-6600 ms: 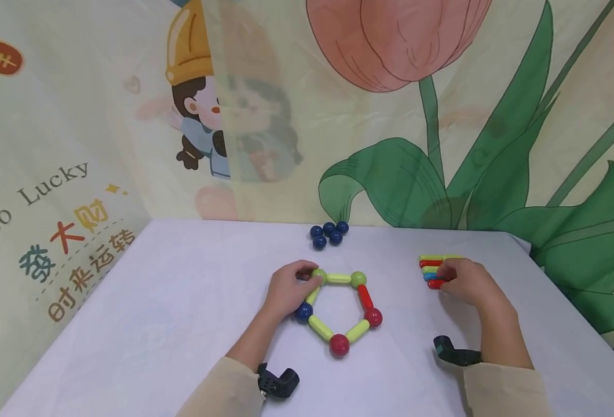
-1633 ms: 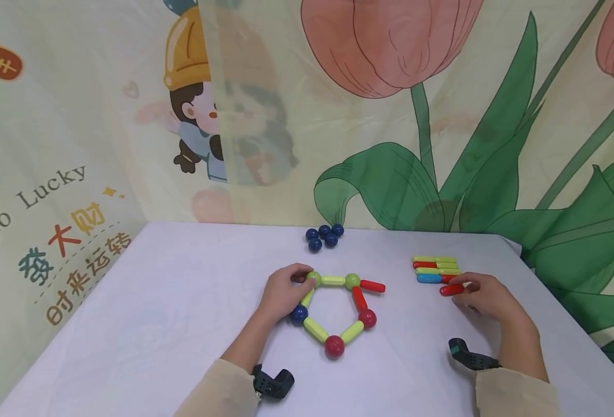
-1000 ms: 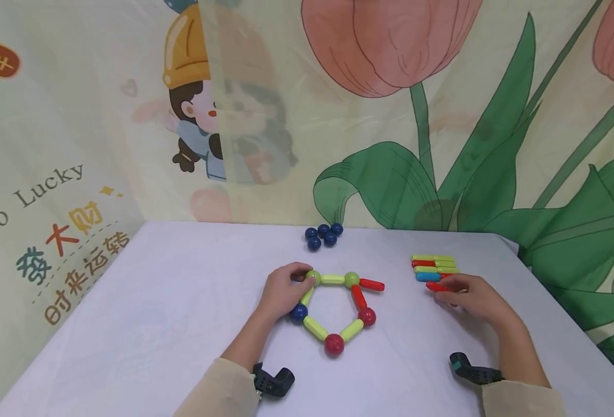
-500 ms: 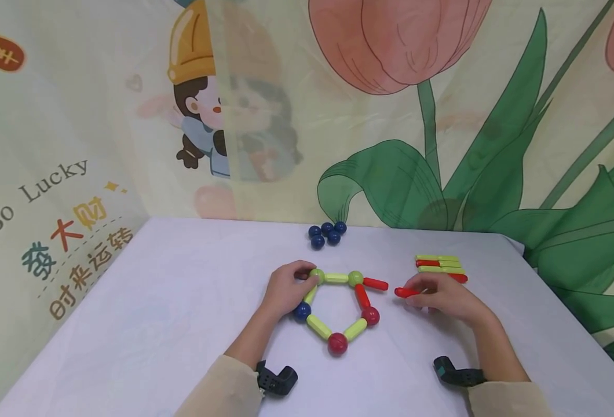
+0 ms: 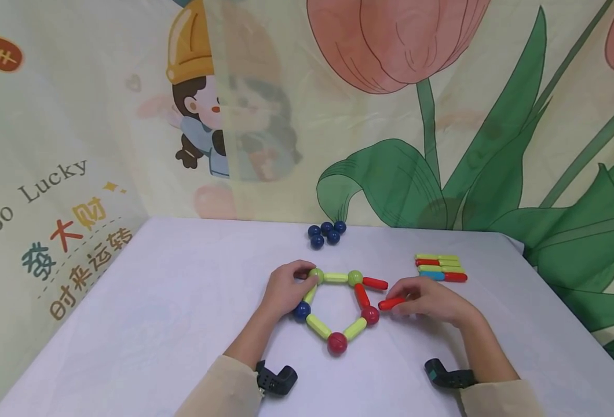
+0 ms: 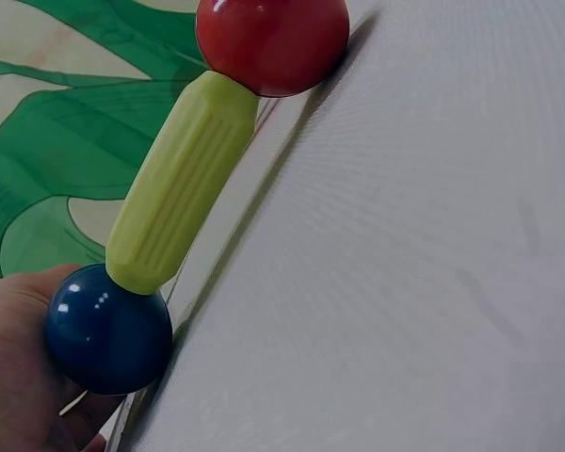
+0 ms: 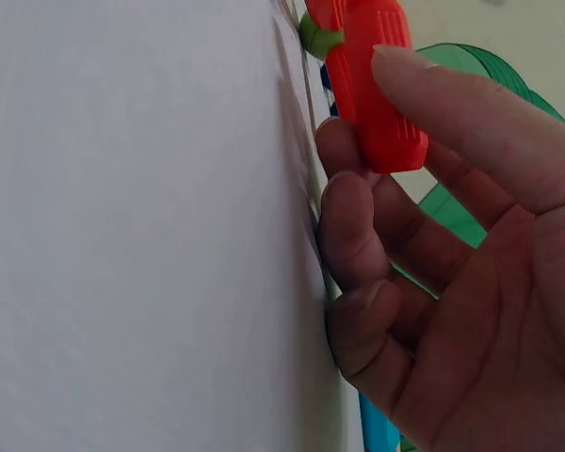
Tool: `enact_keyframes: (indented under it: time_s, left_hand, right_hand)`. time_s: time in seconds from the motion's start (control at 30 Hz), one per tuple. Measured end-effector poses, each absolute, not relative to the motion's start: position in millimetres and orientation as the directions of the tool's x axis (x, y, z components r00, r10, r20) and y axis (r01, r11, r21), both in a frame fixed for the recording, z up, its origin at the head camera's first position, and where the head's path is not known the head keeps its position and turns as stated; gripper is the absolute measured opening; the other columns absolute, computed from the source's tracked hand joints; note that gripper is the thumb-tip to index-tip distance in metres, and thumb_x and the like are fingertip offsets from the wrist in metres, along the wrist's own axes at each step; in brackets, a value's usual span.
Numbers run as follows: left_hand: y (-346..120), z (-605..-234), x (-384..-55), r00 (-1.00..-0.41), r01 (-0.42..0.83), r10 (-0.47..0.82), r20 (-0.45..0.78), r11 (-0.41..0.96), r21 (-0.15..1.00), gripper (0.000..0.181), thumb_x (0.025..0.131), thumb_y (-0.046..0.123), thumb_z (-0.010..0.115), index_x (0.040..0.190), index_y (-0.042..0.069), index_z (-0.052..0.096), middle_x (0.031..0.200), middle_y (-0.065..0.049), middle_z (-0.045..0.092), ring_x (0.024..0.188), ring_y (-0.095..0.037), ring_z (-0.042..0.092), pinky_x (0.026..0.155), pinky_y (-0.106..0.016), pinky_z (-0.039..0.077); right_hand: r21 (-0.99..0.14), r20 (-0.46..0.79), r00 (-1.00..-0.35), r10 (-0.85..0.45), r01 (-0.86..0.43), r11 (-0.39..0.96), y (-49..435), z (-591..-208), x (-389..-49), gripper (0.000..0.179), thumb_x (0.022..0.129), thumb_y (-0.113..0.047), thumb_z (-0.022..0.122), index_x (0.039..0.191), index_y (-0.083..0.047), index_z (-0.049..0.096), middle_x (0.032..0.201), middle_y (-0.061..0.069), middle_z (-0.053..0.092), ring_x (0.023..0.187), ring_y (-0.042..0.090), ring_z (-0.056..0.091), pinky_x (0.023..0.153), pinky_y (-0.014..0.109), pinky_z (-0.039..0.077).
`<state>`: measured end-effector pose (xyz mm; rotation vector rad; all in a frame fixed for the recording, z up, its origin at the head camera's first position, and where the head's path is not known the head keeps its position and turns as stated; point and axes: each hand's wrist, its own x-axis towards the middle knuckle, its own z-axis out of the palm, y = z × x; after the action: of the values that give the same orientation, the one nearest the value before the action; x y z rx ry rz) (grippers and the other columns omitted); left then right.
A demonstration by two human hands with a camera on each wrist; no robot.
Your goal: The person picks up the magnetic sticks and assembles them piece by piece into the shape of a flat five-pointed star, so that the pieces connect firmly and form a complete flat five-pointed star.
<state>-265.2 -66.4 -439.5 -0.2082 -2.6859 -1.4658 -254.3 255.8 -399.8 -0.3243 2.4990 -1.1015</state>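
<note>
A five-sided ring of balls and rods lies on the table. My left hand (image 5: pixel 288 288) pinches its far-left green ball (image 5: pixel 317 274) between thumb and fingers; the blue ball (image 5: pixel 302 311) sits by that hand. A red rod (image 5: pixel 375 283) sticks out rightward from the other green ball (image 5: pixel 355 278). My right hand (image 5: pixel 434 298) pinches another red rod (image 5: pixel 391 303) between thumb and fingers, its free end just right of the right-hand red ball (image 5: pixel 371 315); a small gap seems to separate them. In the right wrist view, the thumb lies along the held red rod (image 7: pixel 384 94).
Several loose blue balls (image 5: pixel 333 237) cluster at the table's back edge. Behind my right hand lie rows of green, red and blue rods (image 5: pixel 441 269). A patterned cloth (image 5: pixel 265 116) hangs behind the white table (image 5: pixel 156 324).
A red rod now juts from the right green ball, unlike in the oldest frame. My right hand has carried another red rod leftward from the rows to the red ball. My left hand stays put.
</note>
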Motion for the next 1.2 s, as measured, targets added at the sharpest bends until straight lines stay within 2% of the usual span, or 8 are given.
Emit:
enact_keyframes:
  time_s: [0.23,0.53,0.77,1.2]
  left_hand:
    - [-67.0,-438.9,-264.2,-0.988,0.155,0.082,0.132,0.529,0.834,0.028,0.096,0.027,0.071,0.122,0.015,0.074,0.113,-0.003,0.075,0.108,-0.021,0.067,0.103,-0.045,0.051]
    - [-67.3,-439.9,-265.5,-0.988,0.152,0.078,0.131,0.539,0.828,0.029,0.096,0.027,0.071,0.123,0.016,0.074,0.112,-0.003,0.075,0.107,-0.021,0.067,0.103,-0.045,0.051]
    - [-67.9,-438.0,-266.2,-0.990,0.144,0.072,0.125,0.535,0.832,0.028,0.096,0.027,0.072,0.122,0.016,0.074,0.113,-0.003,0.074,0.107,-0.021,0.066,0.103,-0.045,0.051]
    - [-65.9,-437.3,-264.9,-0.991,0.135,0.072,0.114,0.532,0.836,0.029,0.096,0.027,0.072,0.123,0.015,0.073,0.114,-0.003,0.074,0.108,-0.021,0.066,0.103,-0.044,0.052]
  right_hand:
    - [-0.757,-0.287,-0.891,-0.352,-0.014,0.653,251.3,-399.9,-254.5,0.040,0.080,-0.024,0.088,0.116,-0.013,0.073,0.114,0.007,0.068,0.105,0.024,0.058,0.078,0.034,0.056]
    - [-0.787,-0.285,-0.922,-0.261,0.070,0.613,250.4,-403.7,-255.8,0.050,0.083,-0.026,0.085,0.121,-0.006,0.060,0.103,0.008,0.069,0.087,0.024,0.064,0.073,0.031,0.056]
    - [-0.781,-0.270,-0.934,-0.233,0.071,0.620,246.8,-405.1,-258.8,0.045,0.088,-0.029,0.081,0.118,-0.006,0.057,0.098,0.007,0.069,0.082,0.022,0.062,0.070,0.030,0.054]
    - [-0.764,-0.266,-0.940,-0.215,0.069,0.642,246.1,-406.9,-258.1,0.043,0.087,-0.028,0.081,0.118,-0.006,0.059,0.101,0.008,0.066,0.083,0.022,0.060,0.068,0.030,0.054]
